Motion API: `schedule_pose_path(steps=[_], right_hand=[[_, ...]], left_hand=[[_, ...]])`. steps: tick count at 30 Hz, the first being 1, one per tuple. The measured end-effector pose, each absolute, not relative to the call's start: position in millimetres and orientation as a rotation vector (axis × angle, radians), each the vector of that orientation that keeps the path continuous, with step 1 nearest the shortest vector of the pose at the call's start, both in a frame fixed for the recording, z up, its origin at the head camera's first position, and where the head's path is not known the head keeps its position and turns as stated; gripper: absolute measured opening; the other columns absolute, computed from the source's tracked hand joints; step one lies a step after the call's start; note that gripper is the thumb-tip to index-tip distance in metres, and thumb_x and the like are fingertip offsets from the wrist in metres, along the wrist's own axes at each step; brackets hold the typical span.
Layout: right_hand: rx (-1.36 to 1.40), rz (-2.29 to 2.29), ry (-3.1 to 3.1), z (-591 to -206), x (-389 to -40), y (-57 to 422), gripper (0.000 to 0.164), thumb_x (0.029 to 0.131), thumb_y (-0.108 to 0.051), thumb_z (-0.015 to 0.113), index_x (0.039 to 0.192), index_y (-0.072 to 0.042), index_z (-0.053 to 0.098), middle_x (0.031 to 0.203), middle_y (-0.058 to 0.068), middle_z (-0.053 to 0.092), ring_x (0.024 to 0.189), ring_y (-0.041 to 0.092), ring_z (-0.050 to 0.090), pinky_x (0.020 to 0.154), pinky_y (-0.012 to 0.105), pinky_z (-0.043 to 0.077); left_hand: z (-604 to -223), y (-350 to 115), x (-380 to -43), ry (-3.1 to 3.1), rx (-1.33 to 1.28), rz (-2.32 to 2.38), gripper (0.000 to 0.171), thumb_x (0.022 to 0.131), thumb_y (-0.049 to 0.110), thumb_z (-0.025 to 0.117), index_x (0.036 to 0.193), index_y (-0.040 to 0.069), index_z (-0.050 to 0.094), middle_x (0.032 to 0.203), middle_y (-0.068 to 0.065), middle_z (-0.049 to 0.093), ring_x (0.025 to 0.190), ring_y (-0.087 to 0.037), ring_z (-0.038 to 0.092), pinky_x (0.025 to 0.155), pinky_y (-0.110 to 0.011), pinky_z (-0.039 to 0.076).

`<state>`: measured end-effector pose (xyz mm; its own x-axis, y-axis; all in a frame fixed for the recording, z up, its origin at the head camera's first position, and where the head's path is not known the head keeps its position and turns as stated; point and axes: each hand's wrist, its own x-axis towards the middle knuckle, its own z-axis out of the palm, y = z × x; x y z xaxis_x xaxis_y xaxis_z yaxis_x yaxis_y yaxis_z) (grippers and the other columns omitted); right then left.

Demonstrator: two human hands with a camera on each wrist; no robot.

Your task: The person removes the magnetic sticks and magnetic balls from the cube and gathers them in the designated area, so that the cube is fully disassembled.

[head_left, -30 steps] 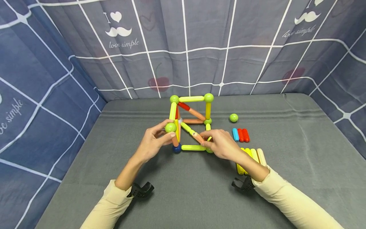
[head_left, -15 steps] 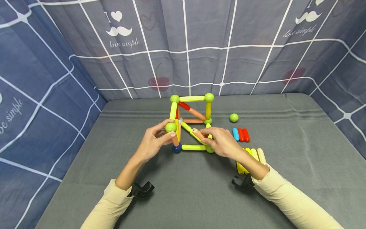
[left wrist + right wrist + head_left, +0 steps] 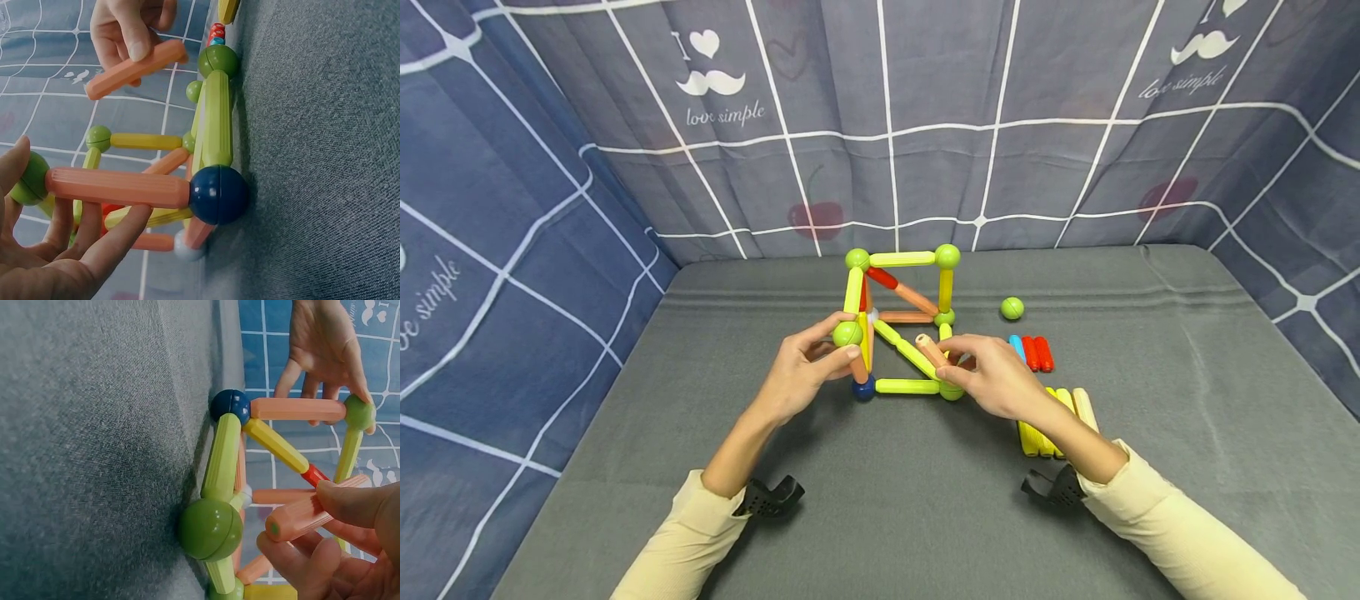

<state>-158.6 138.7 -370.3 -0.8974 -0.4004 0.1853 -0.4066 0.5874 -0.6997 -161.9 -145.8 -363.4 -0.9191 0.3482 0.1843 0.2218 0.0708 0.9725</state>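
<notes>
A frame of magnetic rods and balls stands on the grey cloth. My left hand (image 3: 793, 379) holds the green ball (image 3: 847, 334) at its front left top corner, thumb and fingers around it. Below that ball, an upright orange rod (image 3: 119, 187) runs down to a dark blue ball (image 3: 219, 195). My right hand (image 3: 996, 379) pinches a loose orange rod (image 3: 930, 350) between thumb and fingers, tilted, over the front right green ball (image 3: 210, 529). In the right wrist view a gap shows between this rod and that ball. A light green diagonal (image 3: 913, 357) crosses the base.
Right of the frame lies a single green ball (image 3: 1012, 308). Closer in are short blue and red rods (image 3: 1033, 354), then a row of yellow and cream rods (image 3: 1067, 408), partly hidden by my right forearm. A patterned curtain (image 3: 940, 183) hangs behind and at the sides.
My right hand has drawn the orange rod to the right, off the base diagonal it overlapped, and tipped its free end upward. My left hand has stayed on the green ball.
</notes>
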Motion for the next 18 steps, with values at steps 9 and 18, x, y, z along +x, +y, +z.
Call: schedule_pose_path(steps=[9,18], right_hand=[[0.636,1.485,-2.763,-374,-146,154,0.022,0.09,-0.009,0.072,0.112,-0.007,0.069,0.091,0.001,0.069,0.077,0.015,0.066,0.062,0.03,0.054],[0.608,1.7,-2.699,-377,-137,171,0.056,0.096,-0.005,0.064,0.147,-0.019,0.043,0.103,0.014,0.062,0.063,0.036,0.062,0.043,0.034,0.052]], left_hand=[[-365,-146,-163,2.221,0.591,1.987,0.045,0.095,0.007,0.067,0.138,0.005,0.055,0.119,-0.024,0.058,0.101,-0.038,0.063,0.083,-0.043,0.058],[-365,-146,-163,2.21,0.599,1.998,0.045,0.094,0.006,0.067,0.138,0.005,0.056,0.119,-0.024,0.058,0.102,-0.039,0.062,0.084,-0.044,0.057]])
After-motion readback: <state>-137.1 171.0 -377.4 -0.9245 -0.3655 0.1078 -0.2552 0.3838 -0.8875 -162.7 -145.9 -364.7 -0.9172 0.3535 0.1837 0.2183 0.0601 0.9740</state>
